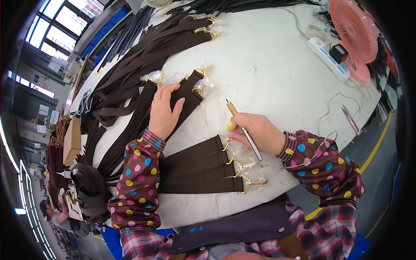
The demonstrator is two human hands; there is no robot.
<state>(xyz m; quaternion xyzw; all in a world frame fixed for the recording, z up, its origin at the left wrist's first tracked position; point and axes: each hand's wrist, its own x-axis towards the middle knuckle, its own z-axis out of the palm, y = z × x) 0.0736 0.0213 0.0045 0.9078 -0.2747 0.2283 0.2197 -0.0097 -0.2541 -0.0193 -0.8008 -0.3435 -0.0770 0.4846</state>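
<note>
My left hand (163, 113) lies over a pair of dark brown strap ends (189, 94), its fingers stretched out and its thumb apart. Gold-coloured metal hooks (199, 89) in clear plastic wrap are fixed to those ends. In my right hand (262, 132) is a corded pen-shaped tool (232, 108) with a yellow grip, a metal shaft and a thin tip pointing away from me. Below that hand, several more brown straps (195, 169) lie side by side, their gold hooks (247, 184) facing right. The tool's tip is apart from every strap.
A pink fan (353, 30) stands at the far right beside a white power strip (328, 58) with a black plug. Pink-handled snips (351, 121) lie near the right table edge. More straps (143, 52) spread at the far left. A cardboard box (72, 141) stands at left.
</note>
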